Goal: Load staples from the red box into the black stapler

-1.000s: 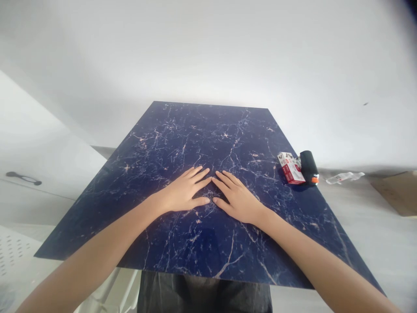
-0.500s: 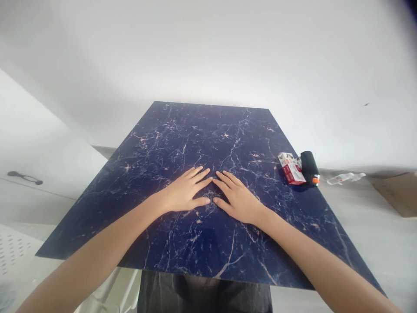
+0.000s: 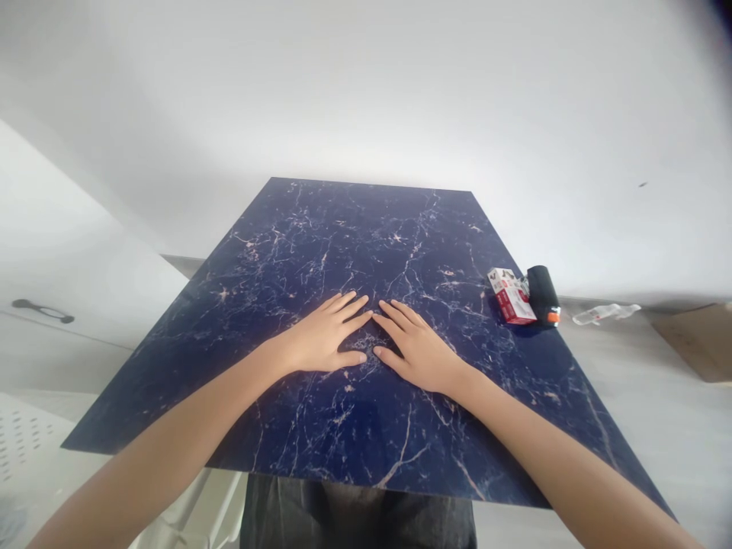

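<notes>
My left hand (image 3: 325, 334) lies flat on a dark blue marble-patterned table (image 3: 354, 236), fingers spread and palm down. Just to its right, my right hand (image 3: 420, 347) rests the same way, its fingers apart. The index fingertips of both hands meet or nearly meet in the middle; the thumbs are slightly apart. Neither hand holds anything. Nearest to my right hand, by the table's right edge, are a small red and white box (image 3: 513, 297) and a black cylindrical object (image 3: 543, 296) with an orange spot.
A pale wall (image 3: 366, 91) stands behind the table. On the floor at the right lie a clear plastic piece (image 3: 606, 313) and a cardboard box (image 3: 698, 339). To the left is a white cabinet front with a dark handle (image 3: 44, 311); a pale plastic stool (image 3: 197, 507) is below the near edge.
My left thumb has shifted very slightly, drawing a little away from the right thumb. Otherwise both hands and the objects stay in place.
</notes>
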A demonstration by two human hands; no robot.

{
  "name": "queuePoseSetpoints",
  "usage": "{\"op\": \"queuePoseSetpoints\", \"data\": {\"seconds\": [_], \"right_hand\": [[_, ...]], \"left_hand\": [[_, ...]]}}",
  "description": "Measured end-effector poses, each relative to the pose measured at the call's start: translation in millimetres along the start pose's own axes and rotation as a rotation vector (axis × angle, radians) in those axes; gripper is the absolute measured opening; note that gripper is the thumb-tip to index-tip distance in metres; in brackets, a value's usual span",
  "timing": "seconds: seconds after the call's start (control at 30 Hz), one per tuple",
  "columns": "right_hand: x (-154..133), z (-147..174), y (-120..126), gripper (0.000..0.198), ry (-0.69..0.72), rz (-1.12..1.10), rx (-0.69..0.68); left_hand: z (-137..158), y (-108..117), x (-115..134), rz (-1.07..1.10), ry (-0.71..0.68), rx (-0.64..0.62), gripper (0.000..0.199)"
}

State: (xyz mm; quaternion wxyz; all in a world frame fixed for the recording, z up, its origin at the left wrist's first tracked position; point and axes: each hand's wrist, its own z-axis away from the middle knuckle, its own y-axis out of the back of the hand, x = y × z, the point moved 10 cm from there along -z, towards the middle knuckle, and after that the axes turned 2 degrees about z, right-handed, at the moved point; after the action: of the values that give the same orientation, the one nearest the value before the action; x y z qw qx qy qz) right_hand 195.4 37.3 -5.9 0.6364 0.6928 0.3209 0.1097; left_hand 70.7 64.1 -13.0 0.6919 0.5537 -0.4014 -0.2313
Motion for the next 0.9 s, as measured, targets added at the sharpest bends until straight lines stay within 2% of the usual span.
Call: {"op": "queuePoseSetpoints", "data": {"seconds": [0.73,0.9], "right_hand": [[-1.5,-0.3,1.5,0.065,0.007,0.001,-0.006],[-2.1,-0.7,4.1,0.062,0.024,-0.008,0.006]], "left_hand": [[1.5,-0.7,-0.5,0.005,-0.013,0.017,0.086],[0.4,5.5,-3.3,0.04,-0.002,0.084,0.062]]}}
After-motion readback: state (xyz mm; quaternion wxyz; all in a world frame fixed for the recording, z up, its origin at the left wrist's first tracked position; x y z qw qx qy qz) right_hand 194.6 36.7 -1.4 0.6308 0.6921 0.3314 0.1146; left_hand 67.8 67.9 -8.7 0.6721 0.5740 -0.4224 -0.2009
